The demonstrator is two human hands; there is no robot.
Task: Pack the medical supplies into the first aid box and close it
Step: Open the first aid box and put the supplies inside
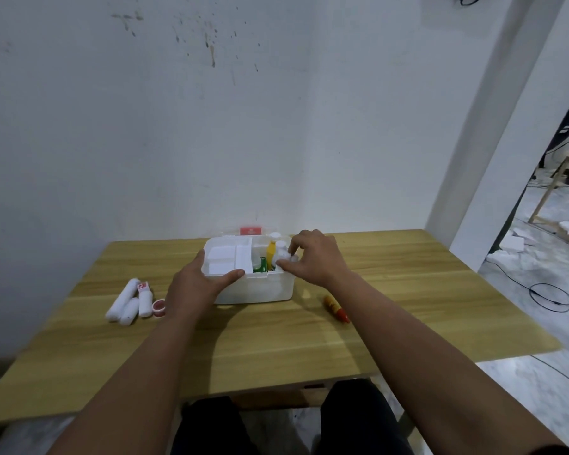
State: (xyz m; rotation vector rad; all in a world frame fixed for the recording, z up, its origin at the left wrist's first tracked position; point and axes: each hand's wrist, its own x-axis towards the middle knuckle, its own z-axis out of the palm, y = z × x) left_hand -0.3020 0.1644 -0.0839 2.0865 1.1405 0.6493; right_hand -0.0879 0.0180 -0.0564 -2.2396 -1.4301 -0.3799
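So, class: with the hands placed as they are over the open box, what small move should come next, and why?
Probably let go of the white bottle: the right hand pinches it, already low in the box beside the yellow bottle, while the left hand steadies the box. Rolls and a red-capped tube wait on the table.

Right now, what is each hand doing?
Left hand: gripping the front left rim of the white plastic first aid box.
Right hand: pinching a small white bottle inside the box.

Two bare forearms, no sleeves; left hand (197, 284) and right hand (316, 254) ungloved. No rings or watch visible. Dark trousers (355, 418) below.
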